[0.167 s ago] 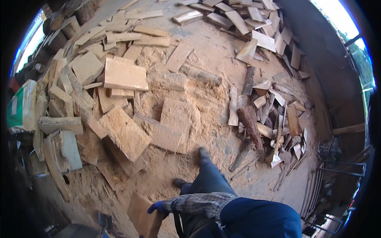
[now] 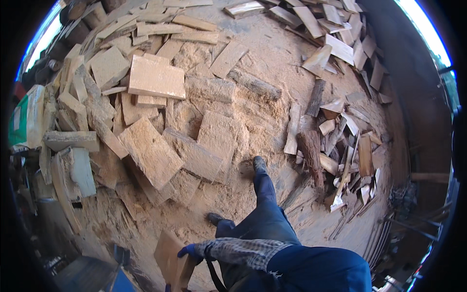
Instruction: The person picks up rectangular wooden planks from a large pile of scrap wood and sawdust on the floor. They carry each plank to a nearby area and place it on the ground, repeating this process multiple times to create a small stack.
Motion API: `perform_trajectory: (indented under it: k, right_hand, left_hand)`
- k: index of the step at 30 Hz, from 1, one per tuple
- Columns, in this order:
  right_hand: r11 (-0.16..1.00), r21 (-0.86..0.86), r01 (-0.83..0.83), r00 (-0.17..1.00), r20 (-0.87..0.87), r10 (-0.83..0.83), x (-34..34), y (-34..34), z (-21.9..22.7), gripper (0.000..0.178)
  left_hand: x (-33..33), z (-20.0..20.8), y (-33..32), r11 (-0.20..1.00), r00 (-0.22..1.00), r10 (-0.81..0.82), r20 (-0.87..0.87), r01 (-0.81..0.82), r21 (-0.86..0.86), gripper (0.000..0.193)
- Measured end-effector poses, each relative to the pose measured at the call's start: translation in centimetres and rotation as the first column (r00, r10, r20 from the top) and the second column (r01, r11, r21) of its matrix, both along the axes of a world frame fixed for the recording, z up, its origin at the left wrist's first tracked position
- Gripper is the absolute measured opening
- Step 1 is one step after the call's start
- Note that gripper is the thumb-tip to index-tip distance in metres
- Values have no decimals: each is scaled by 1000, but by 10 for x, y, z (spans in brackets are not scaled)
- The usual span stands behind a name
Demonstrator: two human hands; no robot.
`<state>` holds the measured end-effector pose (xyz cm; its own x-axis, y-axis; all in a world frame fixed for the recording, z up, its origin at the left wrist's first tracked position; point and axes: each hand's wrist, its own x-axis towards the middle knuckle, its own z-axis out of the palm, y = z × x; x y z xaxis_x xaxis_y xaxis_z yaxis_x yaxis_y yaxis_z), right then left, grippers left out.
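Note:
A thick sawn wooden board is held upright on its edge at the lower left of my body. My right hand, in a blue glove below a checked sleeve, grips the board's upper side with closed fingers. Only the blue-gloved fingertips of my left hand show at the bottom edge, closed against the board's lower part; the rest of that hand is out of the picture. Beyond the board, sawdust-covered slabs lie in a heap on the ground.
Flat sawn slabs pile up at the left, beside a green and white box. Split firewood lies at the far right, with bark-covered pieces nearer. Sawdust covers the ground around my boots. A dark machine part stands at lower left.
The view has shifted slightly, with the piles sliding a little in the picture. My boots stand farther apart. The board stays in my grip, its near part showing slightly more.

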<state>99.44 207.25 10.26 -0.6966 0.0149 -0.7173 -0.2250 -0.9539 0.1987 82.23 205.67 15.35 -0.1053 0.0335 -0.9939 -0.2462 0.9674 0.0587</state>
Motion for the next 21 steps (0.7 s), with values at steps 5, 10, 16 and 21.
perform_trajectory:
  k: [5, 10, 16, 21]
  right_hand:
    - [992, 41, 115, 967, 226, -122, 246, 29, 10, 40]
    - [906, 420, -47, 709, 653, -266, 602, 30, 114, 34]
    - [964, 133, -231, -615, 748, -250, 994, -110, 205, 34]
    - [881, -64, -468, -545, 806, -231, 973, -116, 98, 24]
  left_hand:
    - [144, -30, -9, 992, 995, 58, 83, -48, -117, 51]
    - [381, -25, 40, 922, 851, -382, 359, 326, 209, 49]
    - [401, -47, 36, 658, 797, -592, 116, 396, 640, 37]
    - [283, -143, 19, 757, 917, -359, -173, 394, 520, 34]
